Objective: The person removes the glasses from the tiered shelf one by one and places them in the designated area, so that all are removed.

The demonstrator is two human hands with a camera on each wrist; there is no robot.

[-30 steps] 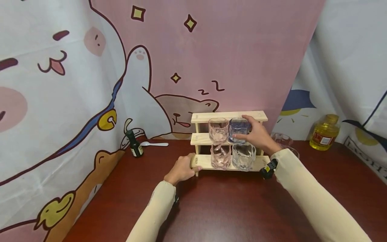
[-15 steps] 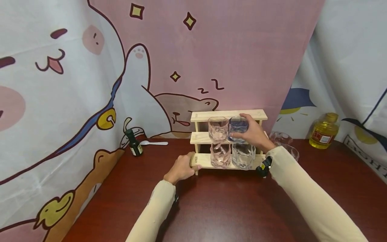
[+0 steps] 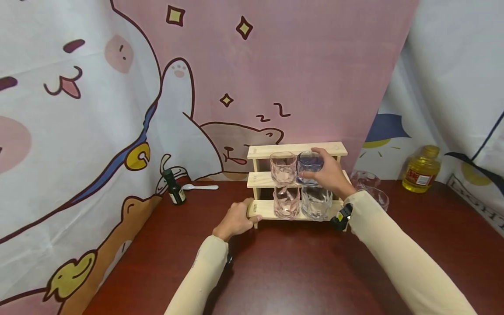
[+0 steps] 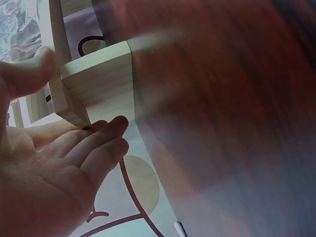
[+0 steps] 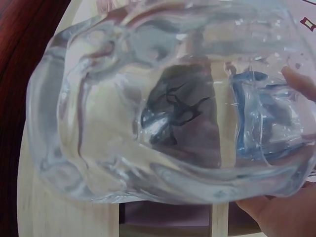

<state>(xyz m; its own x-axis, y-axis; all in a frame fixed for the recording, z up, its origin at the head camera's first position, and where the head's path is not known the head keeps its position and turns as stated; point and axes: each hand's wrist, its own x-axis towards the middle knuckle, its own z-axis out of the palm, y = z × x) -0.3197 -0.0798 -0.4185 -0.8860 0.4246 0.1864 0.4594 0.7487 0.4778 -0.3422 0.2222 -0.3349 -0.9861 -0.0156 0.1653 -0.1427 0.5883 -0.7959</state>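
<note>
A three-tier wooden rack [image 3: 297, 150] stands at the back of the table. My left hand [image 3: 235, 218] grips the left end of its lowest shelf [image 4: 98, 74], thumb on the front edge and fingers beyond. On the middle shelf, my right hand [image 3: 332, 175] holds a blue glass [image 3: 309, 162] between thumb and fingers, beside a pink glass [image 3: 282, 168]. Below them a second pink glass [image 3: 286, 203] and a clear glass [image 3: 316, 202] sit on the lowest shelf. The clear glass fills most of the right wrist view, with the blue glass [image 5: 247, 118] seen through it.
Behind the right forearm are another pink glass [image 3: 366, 178] and another clear glass [image 3: 379, 197], partly hidden. A bottle of yellow oil [image 3: 422, 170] stands far right. Back left are a small dark green bottle [image 3: 174, 188] and a white spoon [image 3: 201, 187]. A printed curtain [image 3: 323, 65] hangs behind.
The right wrist has shifted slightly left and lower, with the blue glass still held at the middle shelf. My left hand keeps its hold on the lowest shelf's end.
</note>
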